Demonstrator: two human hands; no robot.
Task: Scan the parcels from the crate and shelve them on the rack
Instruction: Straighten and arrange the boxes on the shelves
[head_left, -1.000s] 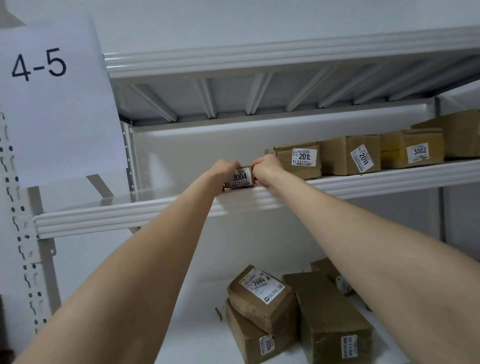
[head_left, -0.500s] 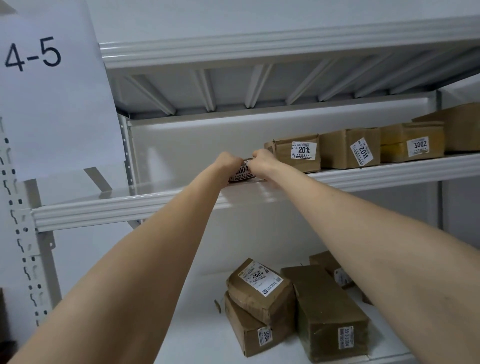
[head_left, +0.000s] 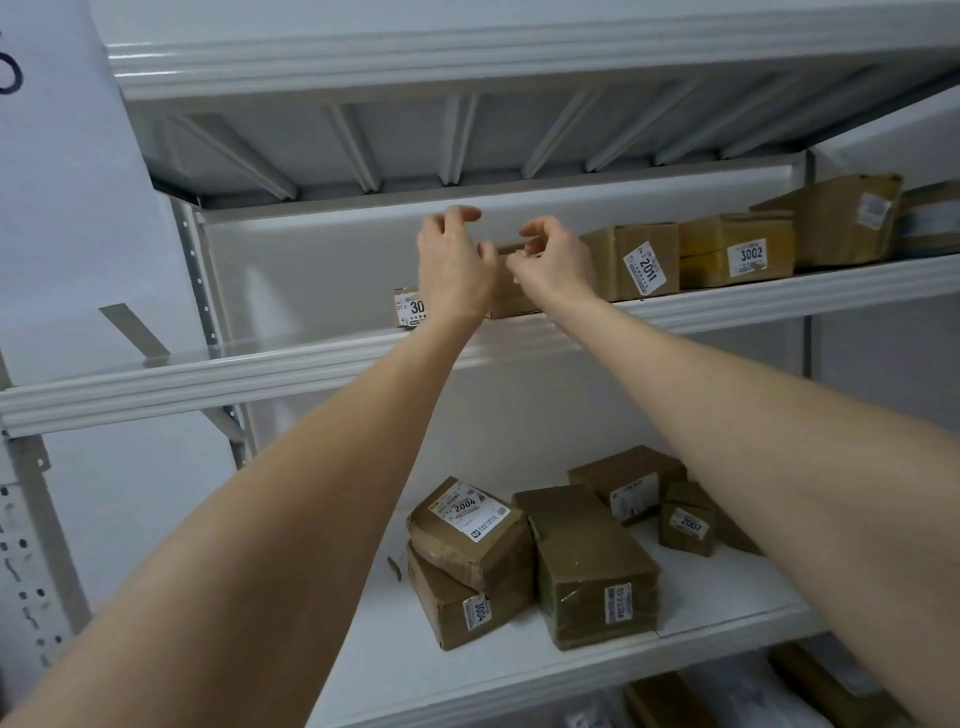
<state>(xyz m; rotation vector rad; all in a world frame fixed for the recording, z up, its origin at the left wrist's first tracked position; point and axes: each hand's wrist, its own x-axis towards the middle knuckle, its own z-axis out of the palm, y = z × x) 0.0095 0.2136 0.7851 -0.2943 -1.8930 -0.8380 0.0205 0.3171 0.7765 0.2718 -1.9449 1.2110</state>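
A small brown parcel (head_left: 409, 307) with a white label starting "30" stands on the upper shelf (head_left: 291, 371) of the white rack, its right part hidden behind my left wrist. My left hand (head_left: 451, 265) hovers just above and right of it, fingers loosely curled, holding nothing. My right hand (head_left: 557, 260) hangs beside it, also loosely curled with nothing in it, in front of another brown parcel (head_left: 508, 299). Neither hand touches the small parcel.
Further right on the upper shelf stand parcel 2011 (head_left: 636, 262), parcel 3002 (head_left: 737, 252) and a larger box (head_left: 836, 221). The lower shelf (head_left: 363, 660) holds several brown parcels, among them parcel 2004 (head_left: 470, 525) stacked on parcel 3004 (head_left: 462, 603). The upper shelf's left part is bare.
Both hands have let go of the small parcel and lifted up and away from it. The parcel now rests on the shelf. The view has shifted right.
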